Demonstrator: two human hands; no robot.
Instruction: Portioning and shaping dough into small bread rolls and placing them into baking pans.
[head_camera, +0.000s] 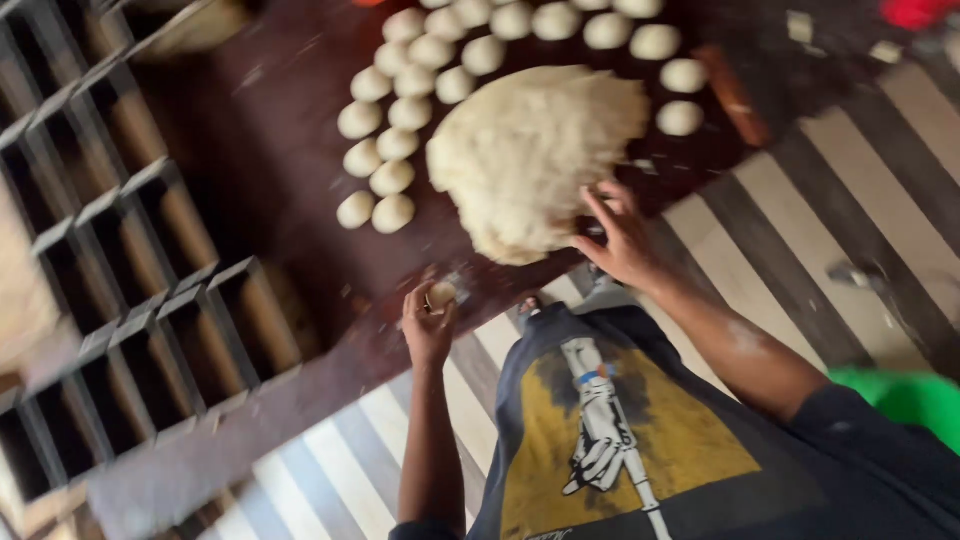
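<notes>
A dark wooden tabletop (290, 170) is carrying everything here, and the largest thing on it, a big pale mass of dough (530, 150), is lying close to the edge nearest the person, slightly toward their right. Around its far and left sides, rows of small round dough balls (400, 110) are sitting in a curved band that is running from the far edge down toward the near edge (a few more are lying apart on the right side of the mass). The right hand (620, 235) is resting at the near edge of the tabletop with its fingers spread wide, the fingertips touching or just beside the lower right rim of the big dough; the blur is making it hard to tell whether they are pressing in. The left hand (428, 322) is hovering just off the near edge, fingers curled in and pinching a small piece of dough (440, 295) between thumb and fingertips, well apart from the large mass. Beyond the left edge of the tabletop a dark metal grille (120, 280) is showing, and a striped floor (800, 190) is lying below the person.
</notes>
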